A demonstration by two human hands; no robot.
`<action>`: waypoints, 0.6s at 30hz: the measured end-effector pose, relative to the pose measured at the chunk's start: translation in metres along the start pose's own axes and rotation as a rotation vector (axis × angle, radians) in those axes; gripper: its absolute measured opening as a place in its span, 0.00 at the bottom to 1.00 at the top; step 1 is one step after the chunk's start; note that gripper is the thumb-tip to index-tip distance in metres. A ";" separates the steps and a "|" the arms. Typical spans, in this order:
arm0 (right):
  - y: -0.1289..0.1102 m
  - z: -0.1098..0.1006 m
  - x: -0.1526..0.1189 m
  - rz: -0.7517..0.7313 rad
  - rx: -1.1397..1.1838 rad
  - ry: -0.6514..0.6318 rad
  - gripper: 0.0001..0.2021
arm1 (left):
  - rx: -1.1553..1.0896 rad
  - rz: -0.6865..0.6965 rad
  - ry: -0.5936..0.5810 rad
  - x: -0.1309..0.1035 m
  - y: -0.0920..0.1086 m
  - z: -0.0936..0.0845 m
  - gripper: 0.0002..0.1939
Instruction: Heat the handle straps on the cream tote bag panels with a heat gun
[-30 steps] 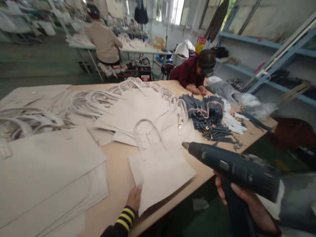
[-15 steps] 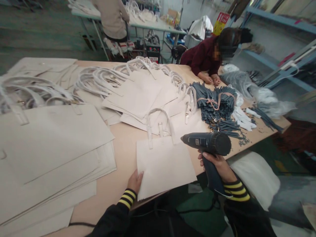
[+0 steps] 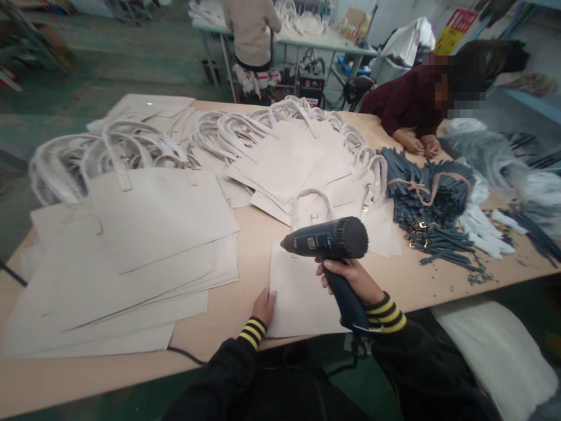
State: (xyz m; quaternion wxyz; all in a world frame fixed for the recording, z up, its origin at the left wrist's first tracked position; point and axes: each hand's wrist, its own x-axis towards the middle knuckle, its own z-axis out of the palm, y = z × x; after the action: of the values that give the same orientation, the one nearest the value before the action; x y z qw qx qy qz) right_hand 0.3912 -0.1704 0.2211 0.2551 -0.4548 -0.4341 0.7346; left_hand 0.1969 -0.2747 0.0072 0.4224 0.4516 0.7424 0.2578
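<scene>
My right hand (image 3: 358,280) is wrapped round the handle of a dark blue heat gun (image 3: 322,238), its nozzle pointing left over a cream bag panel (image 3: 302,304). The panel lies flat at the table's front edge, with a looped handle (image 3: 314,192) at its far end, partly hidden behind the gun. At the panel's left edge, my left hand (image 3: 264,306) pinches the border, thumb on top and the other fingers mostly hidden. Whether the nozzle touches the panel I cannot tell; it appears to be above it.
Stacked cream bag panels (image 3: 162,216) with handles lie left, and another fanned pile (image 3: 289,158) lies beyond. Bundled dark grey straps (image 3: 429,181) with buckles sit right. A co-worker (image 3: 407,99) leans over the far right side. A black cord (image 3: 186,355) crosses the table's front edge.
The heat gun has swung left, from beside the panel to over it. My left hand stays at the panel's left edge. The whole view has shifted, with surroundings appearing farther right.
</scene>
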 end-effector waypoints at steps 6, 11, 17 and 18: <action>-0.002 0.021 0.032 -0.006 -0.049 -0.037 0.14 | -0.072 0.012 0.022 -0.005 0.003 -0.006 0.14; 0.000 0.010 -0.008 0.067 -0.099 -0.106 0.14 | -0.508 -0.354 -0.043 -0.004 0.013 -0.018 0.12; 0.023 -0.009 -0.090 0.297 -0.238 -0.287 0.13 | -0.658 -0.519 -0.070 0.003 0.019 -0.032 0.14; 0.029 -0.008 -0.099 0.309 -0.260 -0.317 0.13 | -0.637 -0.519 -0.073 0.003 0.020 -0.033 0.14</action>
State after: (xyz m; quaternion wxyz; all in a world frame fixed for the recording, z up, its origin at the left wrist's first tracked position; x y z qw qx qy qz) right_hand 0.4441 -0.2574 0.2379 0.0081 -0.4238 -0.4847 0.7651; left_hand 0.1769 -0.2628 0.0375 0.6181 0.1052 0.6992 0.3434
